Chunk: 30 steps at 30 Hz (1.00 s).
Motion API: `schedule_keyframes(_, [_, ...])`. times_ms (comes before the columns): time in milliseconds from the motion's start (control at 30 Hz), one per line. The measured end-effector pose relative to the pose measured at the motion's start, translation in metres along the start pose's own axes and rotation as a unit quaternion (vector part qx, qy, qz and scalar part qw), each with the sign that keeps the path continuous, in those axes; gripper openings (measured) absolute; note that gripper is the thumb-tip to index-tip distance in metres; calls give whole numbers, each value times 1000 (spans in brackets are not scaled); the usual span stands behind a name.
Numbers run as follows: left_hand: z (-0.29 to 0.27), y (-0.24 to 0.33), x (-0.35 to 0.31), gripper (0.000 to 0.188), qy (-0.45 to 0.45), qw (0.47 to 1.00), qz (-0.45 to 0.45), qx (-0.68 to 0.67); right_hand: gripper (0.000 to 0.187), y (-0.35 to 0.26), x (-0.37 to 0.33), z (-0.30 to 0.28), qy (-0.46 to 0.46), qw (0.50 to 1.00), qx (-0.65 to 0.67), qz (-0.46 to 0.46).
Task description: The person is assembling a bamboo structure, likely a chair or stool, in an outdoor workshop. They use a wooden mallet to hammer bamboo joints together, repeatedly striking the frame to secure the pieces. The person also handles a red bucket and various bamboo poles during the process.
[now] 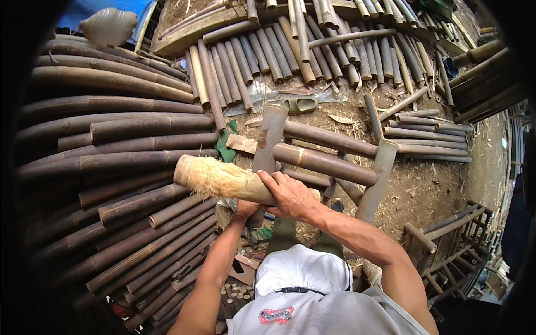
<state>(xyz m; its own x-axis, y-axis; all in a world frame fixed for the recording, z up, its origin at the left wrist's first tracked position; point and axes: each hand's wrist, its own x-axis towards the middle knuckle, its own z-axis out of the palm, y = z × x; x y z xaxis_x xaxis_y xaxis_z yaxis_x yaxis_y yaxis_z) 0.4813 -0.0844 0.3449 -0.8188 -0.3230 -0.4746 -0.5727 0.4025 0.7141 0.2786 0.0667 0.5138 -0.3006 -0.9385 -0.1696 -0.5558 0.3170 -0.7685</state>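
Note:
My right hand wraps round the narrow end of a pale, thick club whose far-left end is frayed and fibrous. The club lies level across a dark bamboo post. Below it, my left hand is at the near end of that post, its fingers mostly hidden under the club and my right hand. The post is part of a bamboo frame, with a thick crosspiece running right to a second post. A small blue and red bit shows beside my hands, too little to name.
Long dark bamboo poles are stacked at the left. Cut bamboo lengths lie in rows at the back, with a shorter pile at right. An olive sandal lies on the dirt. Another bamboo frame stands at lower right.

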Motion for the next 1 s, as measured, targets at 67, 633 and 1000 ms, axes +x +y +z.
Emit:
schedule_keyframes(67, [-1, -24, 2, 88, -40, 992, -27, 113, 93, 5, 17, 16, 9, 999, 12, -35])
schedule_keyframes(633, [-25, -15, 62, 71, -91, 977, -45, 189, 89, 17, 86, 11, -132, 980, -46, 144])
schedule_keyframes(1000, [-29, 17, 55, 62, -77, 991, -106, 19, 87, 27, 53, 15, -54, 989, -26, 136])
